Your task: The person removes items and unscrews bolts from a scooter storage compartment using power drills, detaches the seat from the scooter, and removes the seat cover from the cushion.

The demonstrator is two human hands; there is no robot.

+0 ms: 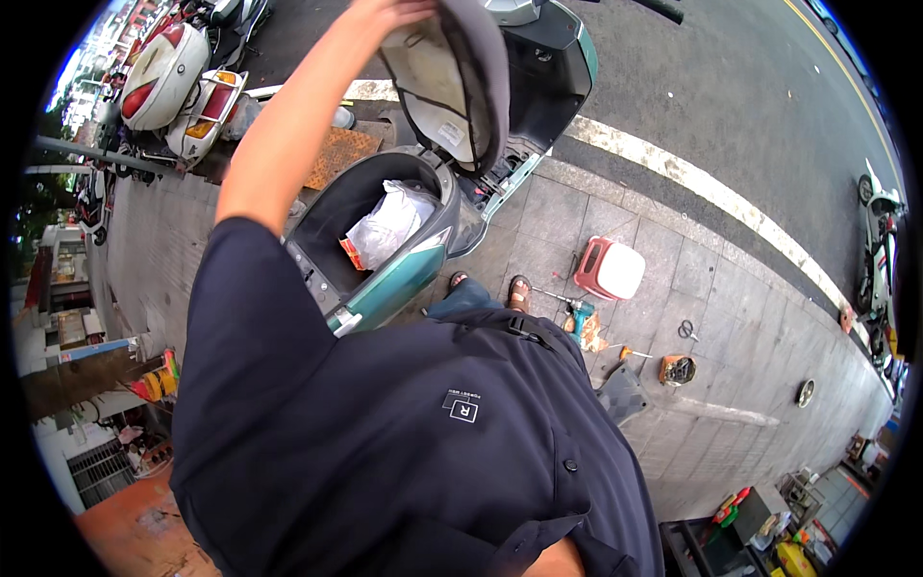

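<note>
My left arm reaches up across the left of the view. At the top edge my left hand (389,12) grips the rim of the raised scooter seat (490,82), its fingers partly cut off. The seat stands tilted up on its hinge, with its pale underside showing. Below it, the storage compartment (327,216) of a teal scooter (396,287) lies open. Inside are a crumpled white plastic bag (394,219) and a small orange-red packet (352,254). My right hand is out of view.
Right of my sandalled foot (519,293) lies a teal power drill (580,317). A red-and-white stool (611,268), an orange-handled screwdriver (630,353), a small container (678,370) and a dark panel (625,394) are on the pavement. A white scooter (202,120) is parked at left.
</note>
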